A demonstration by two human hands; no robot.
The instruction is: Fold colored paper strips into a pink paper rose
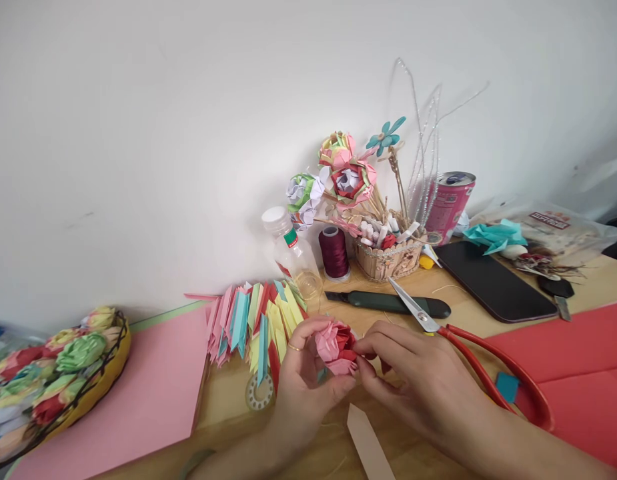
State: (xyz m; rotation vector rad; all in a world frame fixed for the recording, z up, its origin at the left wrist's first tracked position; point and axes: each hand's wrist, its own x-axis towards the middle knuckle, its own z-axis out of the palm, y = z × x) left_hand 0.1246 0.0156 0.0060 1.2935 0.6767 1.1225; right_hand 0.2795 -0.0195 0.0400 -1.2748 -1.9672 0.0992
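A pink and red paper flower (333, 343) is held up over the wooden table between my two hands. My left hand (305, 380), with a ring on one finger, curls round its left side, thumb below and fingers above. At the flower's right edge, my right hand (413, 367) pinches a red petal between thumb and fingertips. A pale pointed paper strip (368, 443) lies on the table just below the hands. Close behind the left hand is a pile of folded paper strips (258, 320) in pink, yellow, blue and red.
Red-handled scissors (473, 360) lie beside my right forearm, partly on red paper (588, 373). Behind are a green utility knife (388, 303), a thread spool (334, 255), a plastic bottle (295, 257), a small basket (388, 261) and a phone (498, 280). A flower-filled basket (95, 393) stands left on pink paper (163, 373).
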